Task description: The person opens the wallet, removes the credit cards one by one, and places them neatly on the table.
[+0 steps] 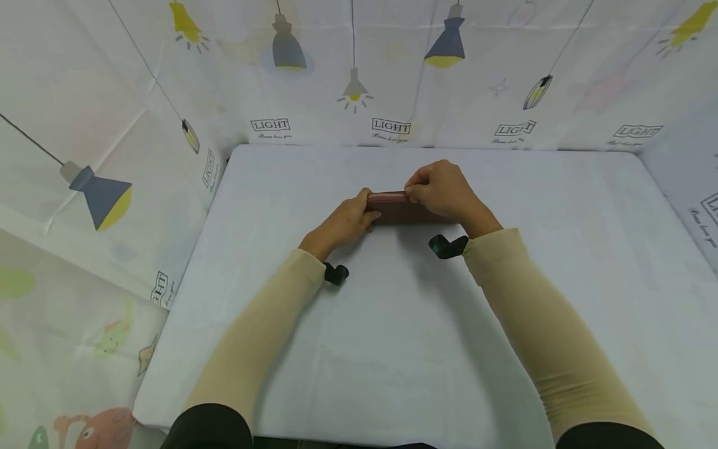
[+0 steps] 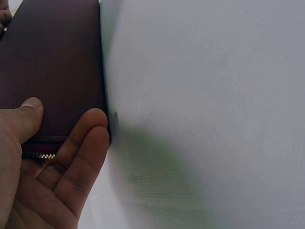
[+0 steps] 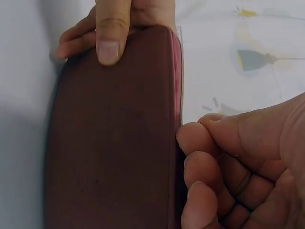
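1. The brown wallet [image 1: 414, 215] was upright between both hands, over the white table [image 1: 370, 349].
2. The left hand [image 1: 345, 221] grasped its left end.
3. The right hand [image 1: 445, 189] pinched its zipped upper edge [image 1: 387, 197].

Wallet [image 1: 412, 214]: long, flat and dark brown-maroon, with a smooth face turned toward you.
Zip edge [image 3: 177, 81]: a pinkish-red band along the top; you see metallic teeth [image 2: 40, 155] at the left end, but cannot tell how far it is undone.
Pose: upright, long side down.
Place: your left grip [image 1: 349, 218] holds one end, low over the table [image 1: 364, 349]; contact is unclear.
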The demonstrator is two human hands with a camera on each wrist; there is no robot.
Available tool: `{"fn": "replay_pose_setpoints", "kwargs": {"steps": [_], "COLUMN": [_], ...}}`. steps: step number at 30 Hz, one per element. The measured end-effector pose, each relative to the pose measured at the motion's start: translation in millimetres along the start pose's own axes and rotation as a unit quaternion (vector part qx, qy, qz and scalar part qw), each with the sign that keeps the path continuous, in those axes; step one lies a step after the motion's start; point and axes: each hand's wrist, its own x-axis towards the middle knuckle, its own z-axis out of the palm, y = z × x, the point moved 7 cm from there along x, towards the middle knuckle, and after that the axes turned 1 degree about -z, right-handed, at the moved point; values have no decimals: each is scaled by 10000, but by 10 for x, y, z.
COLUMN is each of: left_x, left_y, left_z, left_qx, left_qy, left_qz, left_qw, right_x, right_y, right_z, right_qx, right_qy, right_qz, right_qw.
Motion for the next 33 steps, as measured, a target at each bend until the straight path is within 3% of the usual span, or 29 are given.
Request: {"fn": "replay_pose_setpoints", "kwargs": {"steps": [13,20,26,33], "left_x": [-5,-25,-1,1], "left_y": [-38,-16,7,-1], "left_z": [31,-12,-9,-4], "left_qx": [40,34,14,-108], "left_qy": [-140,-39,0,-30], "left_qz": [-196,-34,150,-8], "left_qw": [9997,10000,9999,9999], "right_x": [134,175,202,207], "right_y": [-165,-325,-396,-359], "right_z": [205,264,297,304], "right_qx": [21,104,-292,-411], "right_qy": [-137,-211,-81,-24], "right_qz": [-253,-529,-772,-775], "right_qw": [9996,9983,9966,9961]}}
